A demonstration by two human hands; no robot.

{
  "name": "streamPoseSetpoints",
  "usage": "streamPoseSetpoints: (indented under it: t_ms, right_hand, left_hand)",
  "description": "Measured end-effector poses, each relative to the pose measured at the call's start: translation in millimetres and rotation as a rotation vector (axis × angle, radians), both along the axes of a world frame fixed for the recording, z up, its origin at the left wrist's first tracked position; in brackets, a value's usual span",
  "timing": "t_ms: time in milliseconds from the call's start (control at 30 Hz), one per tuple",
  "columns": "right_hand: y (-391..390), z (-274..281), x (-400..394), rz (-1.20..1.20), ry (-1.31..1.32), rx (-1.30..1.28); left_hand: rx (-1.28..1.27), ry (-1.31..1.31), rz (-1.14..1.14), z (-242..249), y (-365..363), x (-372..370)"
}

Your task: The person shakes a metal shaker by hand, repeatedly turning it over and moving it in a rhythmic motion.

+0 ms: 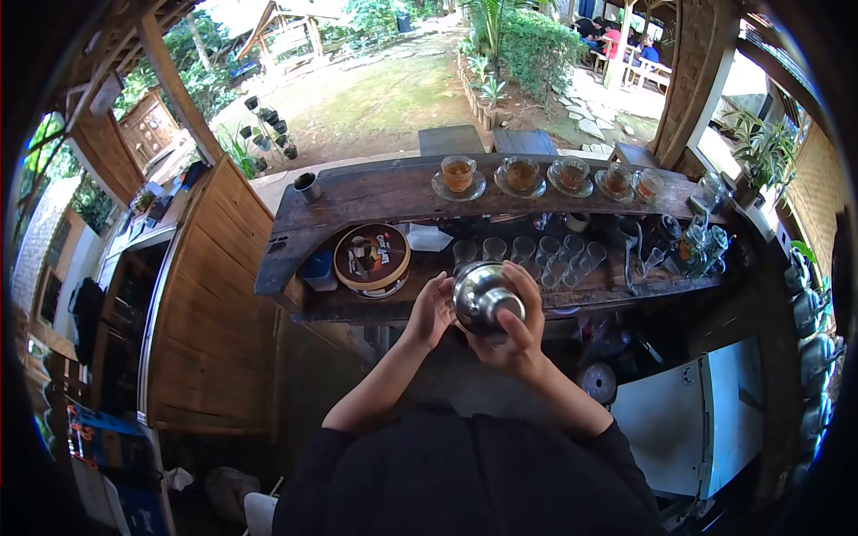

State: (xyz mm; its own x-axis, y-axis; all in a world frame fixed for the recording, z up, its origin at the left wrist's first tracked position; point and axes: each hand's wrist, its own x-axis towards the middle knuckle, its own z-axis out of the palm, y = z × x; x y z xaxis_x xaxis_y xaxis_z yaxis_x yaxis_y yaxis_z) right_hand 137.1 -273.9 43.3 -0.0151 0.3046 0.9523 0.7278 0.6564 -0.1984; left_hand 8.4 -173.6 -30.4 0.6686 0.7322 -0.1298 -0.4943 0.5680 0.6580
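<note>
A shiny metal shaker (483, 297) with a domed top and small cap is held in front of my chest, near the counter's front edge. My right hand (517, 329) wraps round it from the right, with a finger over the cap. On the shaker's left side, my left hand (434, 311) has its fingers raised and partly curved, close to the metal; whether they touch it is unclear. Beyond the shaker, several empty glasses (494, 249) stand on the lower shelf. A round tin (372, 259) with a dark printed lid lies to the left.
Along the raised wooden counter (375, 192) stand several glass cups of amber drink (458, 174) on saucers and a small metal cup (307, 186). More glassware (703, 243) is at the right, above a white fridge door (666, 424). Seated people (645, 55) are far off outside.
</note>
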Motion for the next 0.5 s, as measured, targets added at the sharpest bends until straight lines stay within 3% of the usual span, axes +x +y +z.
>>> streamPoseSetpoints:
  t_ms: [100, 133, 200, 267, 300, 333, 367, 400, 433, 467, 500]
  right_hand:
    - [-20.8, 7.5, -4.5, 0.1, 0.21, 0.111]
    - [-32.5, 13.6, -6.9, 0.125, 0.284, 0.119]
    - [-64.0, 20.2, 9.1, -0.091, 0.2, -0.355]
    - [-18.4, 21.2, 4.4, -0.256, 0.354, 0.122]
    - [-16.7, 12.1, 7.9, -0.385, 0.475, -0.058]
    - [-9.4, 13.1, 16.3, -0.423, 0.526, 0.002]
    - [-15.1, 18.2, 17.9, -0.301, 0.453, 0.077]
    - [-27.5, 23.3, 18.3, -0.176, 0.376, 0.148]
    - [-47.3, 21.8, 27.1, -0.051, 0.141, -0.009]
    - [-71.5, 37.5, 30.8, 0.011, 0.016, -0.313]
    - [-49.8, 28.3, 21.4, -0.035, 0.173, -0.002]
  left_hand:
    - [0.381, -0.034, 0.211, 67.0, -28.4, -7.2]
    - [0.384, -0.037, 0.213, 74.2, -35.0, -10.6]
    - [0.775, 0.097, 0.416, 75.6, -49.1, -16.5]
    - [0.504, 0.13, 0.287, 42.6, -28.9, -9.4]
    - [0.485, 0.106, 0.298, 49.4, -30.0, -6.4]
    - [0.473, 0.078, 0.308, 61.3, -32.5, -4.0]
    - [0.482, 0.07, 0.309, 74.3, -38.5, -5.9]
    - [0.656, 0.001, 0.409, 85.8, -49.1, -9.9]
    - [0.824, -0.066, 0.51, 89.4, -57.0, -12.5]
    - [0.824, -0.063, 0.51, 84.7, -58.2, -13.3]
    - [0.793, 0.009, 0.514, 77.6, -57.9, -14.3]
